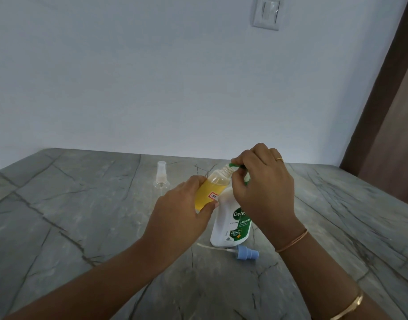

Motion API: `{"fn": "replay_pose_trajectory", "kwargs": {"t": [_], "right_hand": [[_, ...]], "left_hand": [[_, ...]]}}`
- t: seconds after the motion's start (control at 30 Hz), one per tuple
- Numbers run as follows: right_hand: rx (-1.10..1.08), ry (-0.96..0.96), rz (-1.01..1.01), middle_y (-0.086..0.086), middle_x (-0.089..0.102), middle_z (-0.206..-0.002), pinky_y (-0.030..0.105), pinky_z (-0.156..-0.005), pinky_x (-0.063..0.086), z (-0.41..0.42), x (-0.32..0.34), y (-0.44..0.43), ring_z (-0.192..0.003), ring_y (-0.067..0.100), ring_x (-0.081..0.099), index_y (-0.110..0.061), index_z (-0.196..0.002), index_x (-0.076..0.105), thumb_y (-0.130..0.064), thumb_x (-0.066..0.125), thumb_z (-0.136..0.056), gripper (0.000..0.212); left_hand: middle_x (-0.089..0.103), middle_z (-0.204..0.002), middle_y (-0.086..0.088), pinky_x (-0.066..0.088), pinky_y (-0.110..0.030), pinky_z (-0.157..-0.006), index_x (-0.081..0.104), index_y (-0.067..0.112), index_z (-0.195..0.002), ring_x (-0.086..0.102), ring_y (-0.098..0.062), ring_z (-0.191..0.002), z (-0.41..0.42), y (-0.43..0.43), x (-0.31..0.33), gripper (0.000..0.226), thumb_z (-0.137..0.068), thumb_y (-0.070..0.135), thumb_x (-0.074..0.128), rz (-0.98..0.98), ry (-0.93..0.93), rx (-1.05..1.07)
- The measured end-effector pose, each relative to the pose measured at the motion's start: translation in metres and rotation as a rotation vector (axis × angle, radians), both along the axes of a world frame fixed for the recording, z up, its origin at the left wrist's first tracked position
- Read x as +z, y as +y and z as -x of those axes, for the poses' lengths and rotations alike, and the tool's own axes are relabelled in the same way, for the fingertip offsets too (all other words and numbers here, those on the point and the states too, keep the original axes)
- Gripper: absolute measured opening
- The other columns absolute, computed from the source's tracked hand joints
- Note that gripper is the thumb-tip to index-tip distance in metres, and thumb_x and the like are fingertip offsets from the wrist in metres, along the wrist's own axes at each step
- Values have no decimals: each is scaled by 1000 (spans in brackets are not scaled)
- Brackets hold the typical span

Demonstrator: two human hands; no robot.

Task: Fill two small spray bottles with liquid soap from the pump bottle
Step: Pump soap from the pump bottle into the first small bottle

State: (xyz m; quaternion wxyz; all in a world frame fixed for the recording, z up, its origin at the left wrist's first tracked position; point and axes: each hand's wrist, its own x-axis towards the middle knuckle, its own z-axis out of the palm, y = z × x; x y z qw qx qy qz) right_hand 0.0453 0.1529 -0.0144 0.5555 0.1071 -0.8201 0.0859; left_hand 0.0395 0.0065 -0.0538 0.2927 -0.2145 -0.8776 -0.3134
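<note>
My left hand (pixel 182 209) grips a small clear spray bottle (pixel 210 189), part full of yellow soap, tilted with its open neck up against the green pump nozzle. A white pump bottle (pixel 229 224) with a green label stands on the table just right of it. My right hand (pixel 260 188) curls over the green pump head (pixel 236 165) on top. The blue spray cap (pixel 245 252) with its thin tube lies on the table in front of the pump bottle. A second small clear spray bottle (pixel 161 177) with its cap on stands further back on the left.
Everything rests on a grey marble-patterned table (pixel 83 215) that runs back to a pale wall. A wall switch (pixel 266 13) sits high up, and a brown door frame (pixel 387 100) is at the right.
</note>
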Motion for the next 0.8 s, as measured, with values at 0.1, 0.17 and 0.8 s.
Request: {"fn": "replay_pose_trajectory", "kwargs": {"t": [0.1,0.17,0.8], "right_hand": [[3,-24,3,5,58,-76,26,-49,40,0,3,1,-70,23,54,-9,-76,65,-16,40,-76,26],[5,-31,1,5,58,-76,26,-49,41,0,3,1,-70,23,55,-9,-77,66,-16,39,-77,27],[-10,53,0,5,56,-72,25,-48,37,2,-6,-1,-66,22,51,-9,-73,64,-13,45,-75,20]], "left_hand": [[60,-120,7,33,-15,-78,45,27,-125,58,-11,-102,-1,0,0,50,-82,50,53,-4,-3,-4],[60,-120,7,33,-15,-78,45,27,-125,58,-11,-102,-1,1,1,50,-82,51,53,-8,-1,-7],[57,-123,9,33,-15,-81,43,28,-127,57,-12,-106,0,1,1,51,-82,51,52,-2,-28,-5]]}}
